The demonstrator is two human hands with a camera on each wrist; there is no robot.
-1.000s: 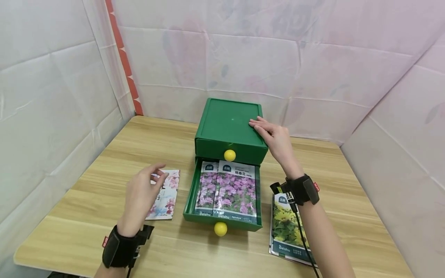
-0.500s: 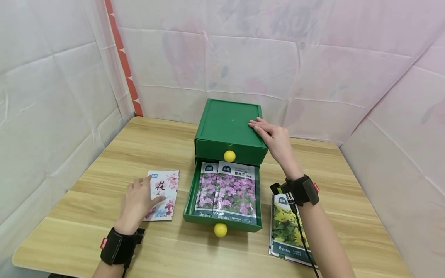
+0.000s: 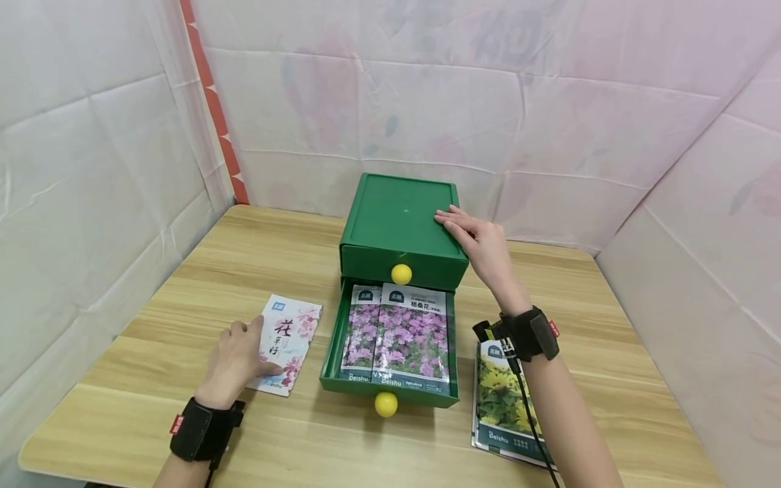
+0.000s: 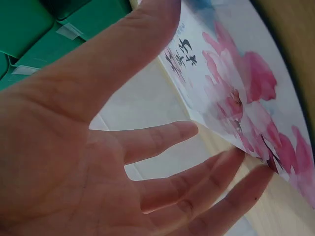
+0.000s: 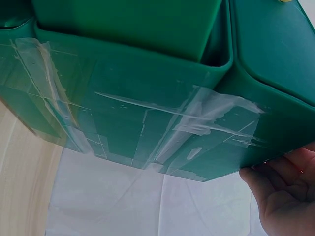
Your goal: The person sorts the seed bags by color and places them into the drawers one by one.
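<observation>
A green two-drawer box stands mid-table. Its lower drawer is pulled out and holds two purple-flower seed packets. My right hand rests flat on the box's top right corner, fingers straight; its fingers show at the box's edge in the right wrist view. My left hand lies on the left part of a pink-blossom seed packet on the table. Its fingers are spread and fairly straight at the packet's edge, with the thumb over it.
A stack of yellow-green seed packets lies right of the drawer, partly under my right forearm. Yellow knobs stick out of both drawer fronts. White sheeting walls close the table on three sides. Clear tape patches the box's side.
My left hand came down from above the table onto the pink packet, which has since turned and slid a little toward me. The right hand stayed on the box.
</observation>
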